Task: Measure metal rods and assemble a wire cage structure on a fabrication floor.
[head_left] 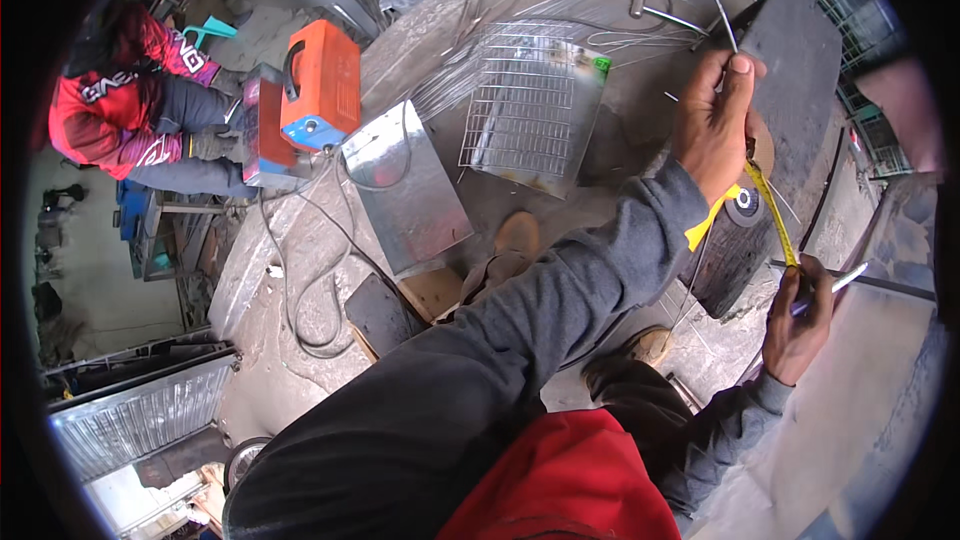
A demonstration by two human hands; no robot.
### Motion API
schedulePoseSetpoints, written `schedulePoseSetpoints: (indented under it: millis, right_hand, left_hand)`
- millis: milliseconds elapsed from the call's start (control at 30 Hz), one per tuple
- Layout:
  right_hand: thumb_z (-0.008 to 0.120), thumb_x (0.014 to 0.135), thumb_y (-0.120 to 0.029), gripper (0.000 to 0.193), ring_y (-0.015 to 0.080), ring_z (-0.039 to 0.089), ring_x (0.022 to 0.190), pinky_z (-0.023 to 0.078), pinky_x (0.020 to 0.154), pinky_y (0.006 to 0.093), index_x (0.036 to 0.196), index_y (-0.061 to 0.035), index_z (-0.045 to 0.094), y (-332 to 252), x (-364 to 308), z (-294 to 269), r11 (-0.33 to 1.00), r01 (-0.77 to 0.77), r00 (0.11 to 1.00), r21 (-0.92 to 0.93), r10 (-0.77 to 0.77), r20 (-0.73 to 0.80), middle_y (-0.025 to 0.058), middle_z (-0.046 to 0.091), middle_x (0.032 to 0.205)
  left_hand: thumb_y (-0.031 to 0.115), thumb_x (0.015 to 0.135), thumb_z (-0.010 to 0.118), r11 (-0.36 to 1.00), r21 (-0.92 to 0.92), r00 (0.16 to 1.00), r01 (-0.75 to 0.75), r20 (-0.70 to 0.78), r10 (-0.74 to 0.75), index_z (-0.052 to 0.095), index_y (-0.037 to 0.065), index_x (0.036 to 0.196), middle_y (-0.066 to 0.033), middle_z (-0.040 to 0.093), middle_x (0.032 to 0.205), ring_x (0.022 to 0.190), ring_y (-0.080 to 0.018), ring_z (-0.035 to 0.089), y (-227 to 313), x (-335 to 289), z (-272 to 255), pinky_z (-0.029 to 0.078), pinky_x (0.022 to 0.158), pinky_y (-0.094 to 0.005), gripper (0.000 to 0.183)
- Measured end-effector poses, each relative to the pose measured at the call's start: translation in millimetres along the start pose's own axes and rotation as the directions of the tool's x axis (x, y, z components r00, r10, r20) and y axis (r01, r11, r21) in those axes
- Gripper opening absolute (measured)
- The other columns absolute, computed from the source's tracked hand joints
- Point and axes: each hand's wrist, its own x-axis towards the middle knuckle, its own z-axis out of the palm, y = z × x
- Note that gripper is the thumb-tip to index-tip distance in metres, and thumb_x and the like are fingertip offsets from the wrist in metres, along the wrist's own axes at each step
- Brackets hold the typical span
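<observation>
My left hand (718, 120) is closed around a thin metal rod (716, 2), whose far end sticks up past my thumb. A yellow tape measure blade (777, 212) runs from beneath this hand to my right hand (800, 320). My right fingers pinch the blade's near end and also hold a pen (848, 277), its pale end pointing right. Another yellow strip (708, 224) shows below my left wrist; I cannot tell whether it joins the blade. Under my hands lies a dark board (790, 60), with a grinding disc (743, 206) beside the tape.
Wire grid (520, 95) and a shiny metal sheet (405, 190) lie to the left. A hammer (665, 15) rests at the back. An orange machine (322, 85) with trailing cables stands near a seated person in red (110, 110). Green mesh (860, 20) borders the far right.
</observation>
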Motion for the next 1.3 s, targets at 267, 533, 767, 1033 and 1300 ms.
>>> schedulePoseSetpoints:
  millis: [267, 533, 767, 1033, 1300]
  right_hand:
    - [0.061, 0.096, -0.010, 0.013, 0.0231, 0.064, 0.082, 0.051, 0.074, 0.0338, 0.105, -0.0005, 0.060, 16.0, -0.8, 20.3, 0.990, 0.141, 0.987, -0.011, -0.141, -0.074, 0.0148, 0.065, 0.091]
    - [0.055, 0.102, -0.021, 0.021, 0.0129, 0.056, 0.079, 0.046, 0.074, 0.0271, 0.100, 0.0006, 0.056, 14.3, -4.5, 15.6, 0.955, 0.033, 0.999, 0.294, -0.026, -0.030, 0.0070, 0.061, 0.085]
    - [0.055, 0.102, -0.023, 0.024, 0.0096, 0.048, 0.072, 0.041, 0.067, 0.0243, 0.098, -0.0001, 0.055, 1.5, -2.2, 8.9, 0.938, 0.055, 0.993, 0.342, -0.015, -0.117, 0.0036, 0.054, 0.079]
    - [0.058, 0.101, -0.020, 0.021, 0.0079, 0.047, 0.069, 0.040, 0.063, 0.0232, 0.096, 0.0007, 0.057, -9.6, -4.1, 14.0, 0.961, 0.058, 0.990, 0.271, -0.021, -0.139, 0.0024, 0.056, 0.077]
    - [0.059, 0.100, -0.017, 0.020, 0.0059, 0.044, 0.067, 0.039, 0.062, 0.0219, 0.093, 0.0012, 0.057, -22.8, -1.9, 25.4, 0.919, 0.046, 0.989, 0.390, 0.014, -0.149, 0.0002, 0.055, 0.076]
  left_hand:
    - [0.038, 0.102, 0.052, 0.980, -0.111, 0.985, 0.166, 0.061, -0.160, 0.055, 0.011, 0.105, 0.0045, 0.056, 0.086, 0.048, -0.0013, 0.040, 1.6, -8.4, 7.6, 0.037, 0.042, -0.0223, 0.028]
    - [0.036, 0.103, 0.049, 0.965, -0.159, 0.978, 0.207, 0.047, -0.202, 0.054, 0.011, 0.114, 0.0031, 0.044, 0.060, 0.050, -0.0067, 0.043, 16.0, -1.7, -1.1, 0.044, 0.050, -0.0261, 0.028]
    - [0.038, 0.099, 0.058, 0.926, -0.241, 0.957, 0.290, 0.055, -0.285, 0.060, 0.016, 0.117, 0.0076, 0.041, 0.075, 0.070, -0.0053, 0.044, 8.2, 6.8, -13.9, 0.039, 0.066, -0.0240, 0.029]
    - [0.030, 0.099, 0.057, 0.858, -0.305, 0.910, 0.413, 0.189, -0.370, 0.056, 0.016, 0.131, 0.0040, 0.047, 0.087, 0.079, -0.0089, 0.049, -2.0, -11.6, -2.4, 0.047, 0.077, -0.0295, 0.035]
    - [0.020, 0.099, 0.055, 0.772, -0.410, 0.874, 0.486, 0.220, -0.433, 0.052, 0.014, 0.131, -0.0013, 0.056, 0.095, 0.094, -0.0172, 0.058, -17.7, -24.4, 8.1, 0.050, 0.091, -0.0374, 0.033]
